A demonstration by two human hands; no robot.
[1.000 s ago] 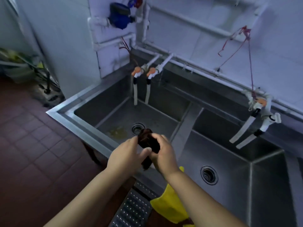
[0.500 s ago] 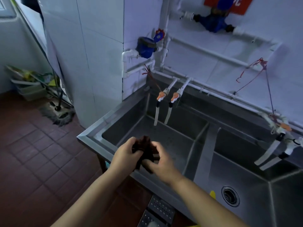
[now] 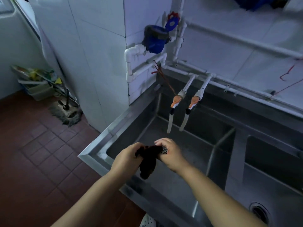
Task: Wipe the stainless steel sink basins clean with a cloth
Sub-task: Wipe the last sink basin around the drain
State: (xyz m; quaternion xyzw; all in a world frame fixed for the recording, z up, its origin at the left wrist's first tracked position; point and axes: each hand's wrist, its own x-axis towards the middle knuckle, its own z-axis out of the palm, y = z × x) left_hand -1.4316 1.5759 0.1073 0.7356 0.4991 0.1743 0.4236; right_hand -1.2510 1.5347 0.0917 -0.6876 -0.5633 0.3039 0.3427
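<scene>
A dark bunched cloth (image 3: 148, 161) hangs between both hands over the front of the left sink basin (image 3: 196, 145). My left hand (image 3: 127, 160) grips its left end. My right hand (image 3: 169, 152) holds its right end, with the upper fingers partly lifted. The cloth's tail dangles down below the hands. A steel divider (image 3: 234, 159) separates the left basin from the middle basin (image 3: 270, 174), whose drain (image 3: 259, 212) shows at the lower right. The left basin's drain is mostly hidden behind my right hand.
Two orange-handled taps (image 3: 184, 102) with white spouts hang over the left basin's back. White pipes and a blue water meter (image 3: 155, 39) run along the tiled wall. A mop (image 3: 67, 112) and a bin of clutter (image 3: 36, 84) stand on the red tile floor at the left.
The view has swung left and up, so the sink sits further right. The hands keep working the cloth; it now hangs longer below them, and my right hand's fingers have loosened.
</scene>
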